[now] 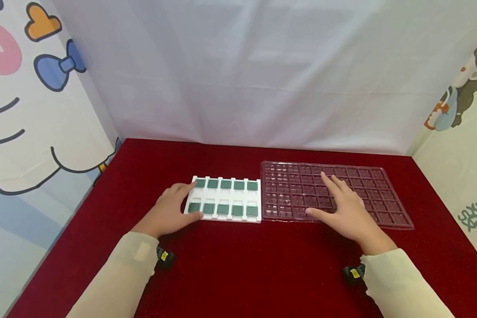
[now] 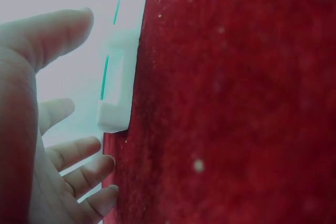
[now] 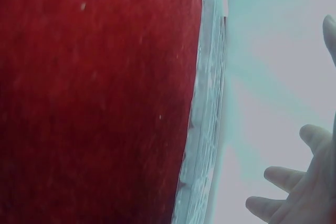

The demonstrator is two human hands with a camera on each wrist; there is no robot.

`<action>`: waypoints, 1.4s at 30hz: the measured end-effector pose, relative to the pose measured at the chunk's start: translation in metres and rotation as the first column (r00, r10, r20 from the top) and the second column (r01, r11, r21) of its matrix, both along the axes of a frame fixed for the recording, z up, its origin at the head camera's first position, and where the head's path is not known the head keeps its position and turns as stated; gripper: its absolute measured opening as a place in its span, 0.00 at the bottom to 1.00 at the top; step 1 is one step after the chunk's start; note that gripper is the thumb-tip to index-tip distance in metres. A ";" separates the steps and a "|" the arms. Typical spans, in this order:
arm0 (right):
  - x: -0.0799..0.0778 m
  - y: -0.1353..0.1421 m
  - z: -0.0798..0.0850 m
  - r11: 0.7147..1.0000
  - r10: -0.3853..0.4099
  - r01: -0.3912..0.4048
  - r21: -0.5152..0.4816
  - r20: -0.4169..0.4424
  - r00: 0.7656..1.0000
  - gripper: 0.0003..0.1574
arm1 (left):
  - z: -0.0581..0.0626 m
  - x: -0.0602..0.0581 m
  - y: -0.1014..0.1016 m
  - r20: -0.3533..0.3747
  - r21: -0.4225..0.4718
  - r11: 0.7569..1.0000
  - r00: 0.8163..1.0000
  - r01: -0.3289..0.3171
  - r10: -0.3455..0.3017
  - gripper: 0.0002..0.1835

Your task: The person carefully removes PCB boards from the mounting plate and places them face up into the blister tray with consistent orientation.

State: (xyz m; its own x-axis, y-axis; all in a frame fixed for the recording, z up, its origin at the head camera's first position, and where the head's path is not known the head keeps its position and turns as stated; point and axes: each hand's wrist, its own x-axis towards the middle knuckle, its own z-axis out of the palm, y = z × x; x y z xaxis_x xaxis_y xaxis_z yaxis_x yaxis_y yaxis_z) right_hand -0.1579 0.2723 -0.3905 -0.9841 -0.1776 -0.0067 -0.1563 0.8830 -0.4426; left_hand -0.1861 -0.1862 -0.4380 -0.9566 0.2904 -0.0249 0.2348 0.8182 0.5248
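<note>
A white plastic tray (image 1: pixel 222 195) lies on the red cloth, with two rows of flat dark-green square pieces (image 1: pixel 223 209) in its slots. At its left end is my left hand (image 1: pixel 168 213), fingers spread and thumb near the front corner; the left wrist view shows the tray's end (image 2: pixel 118 93) beside the fingers. To the right lies a clear plastic tray (image 1: pixel 286 187) with a grid of square pockets, its edge touching or nearly touching the white tray. Over its middle hovers my right hand (image 1: pixel 343 212), fingers extended and holding nothing.
The red cloth (image 1: pixel 238 269) covers the table under both trays. Behind it hangs a white curtain (image 1: pixel 242 88). Printed cartoon panels stand at the left (image 1: pixel 20 110) and right (image 1: pixel 461 154). A dark wrist strap device (image 1: pixel 165 257) sits at the left cuff.
</note>
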 end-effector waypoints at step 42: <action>0.003 -0.058 -0.022 0.977 0.208 -0.209 -0.025 -0.065 0.976 0.69 | -0.008 0.005 0.001 0.072 0.105 0.992 0.996 -0.069 0.061 0.47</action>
State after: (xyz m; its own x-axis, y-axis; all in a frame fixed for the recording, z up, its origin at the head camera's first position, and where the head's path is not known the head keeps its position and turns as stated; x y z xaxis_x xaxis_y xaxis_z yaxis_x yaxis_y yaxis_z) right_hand -0.1548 0.2144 -0.4129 -0.9237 -0.3780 0.0618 -0.3634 0.8137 -0.4538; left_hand -0.1812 -0.1850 -0.4461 -0.9707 0.2321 -0.0626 0.1436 0.7687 0.6232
